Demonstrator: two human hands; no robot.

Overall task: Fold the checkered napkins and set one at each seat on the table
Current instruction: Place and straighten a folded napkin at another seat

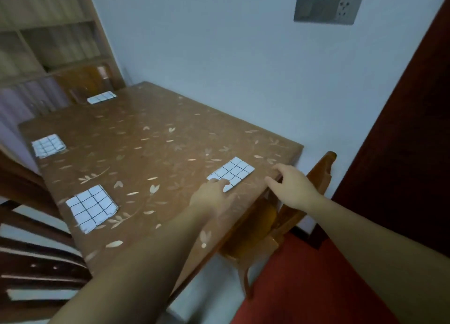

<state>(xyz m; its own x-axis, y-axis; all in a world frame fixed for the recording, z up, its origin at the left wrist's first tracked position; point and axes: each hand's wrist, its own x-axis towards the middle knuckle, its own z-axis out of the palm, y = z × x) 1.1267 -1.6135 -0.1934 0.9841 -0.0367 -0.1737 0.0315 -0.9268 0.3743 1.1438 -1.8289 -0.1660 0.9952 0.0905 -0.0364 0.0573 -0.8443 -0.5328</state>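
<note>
Presses the folded checkered napkin (231,173), right of centre, under a flat, straight-fingered left hand (214,194); rests the right hand (292,187), loosely spread and empty, at the table (155,158) edge (three more napkins (92,208) leftward). Best slid, not lifted, square to that edge

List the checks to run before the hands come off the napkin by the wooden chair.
1. Four folded napkins on the table: ok. They are the far napkin, left napkin, near napkin and right napkin.
2. Right napkin lies flat: ok.
3. Left hand touches only its near corner: ok.
4. Right hand holds nothing: ok, it is at the table edge.
5. Right napkin is square to the edge: cannot tell.
6. A seat at every napkin: cannot tell, the chairs are only partly in view.
</note>
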